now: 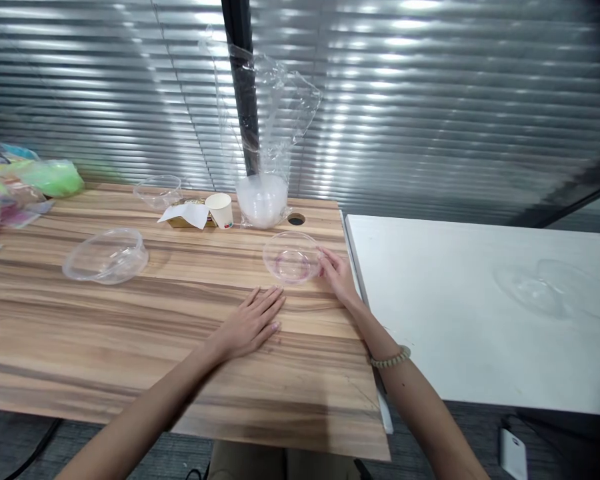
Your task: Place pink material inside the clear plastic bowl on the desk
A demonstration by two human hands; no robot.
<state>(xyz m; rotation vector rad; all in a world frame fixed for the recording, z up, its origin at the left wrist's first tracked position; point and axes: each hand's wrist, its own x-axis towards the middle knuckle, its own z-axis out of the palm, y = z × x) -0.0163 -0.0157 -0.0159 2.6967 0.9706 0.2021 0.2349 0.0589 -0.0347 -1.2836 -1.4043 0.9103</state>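
Left hand [253,323] flat and spread on wooden counter [130,333], holding nothing; right hand [336,273] open, fingertips touching the 3 o'clock rim of clear bowl [291,257], not clamped on it. Bowl upright on counter just past both hands, at 12 o'clock from left hand; bagged bowl stack [263,199] and paper cup [221,210] farther back at 12 and 11 o'clock, lidded container [106,255] well off at 9 o'clock. Judged best: steady thin rim lightly, avoid squeezing flexible wall, keep left palm planted as brace, slide rather than lift near counter edge.
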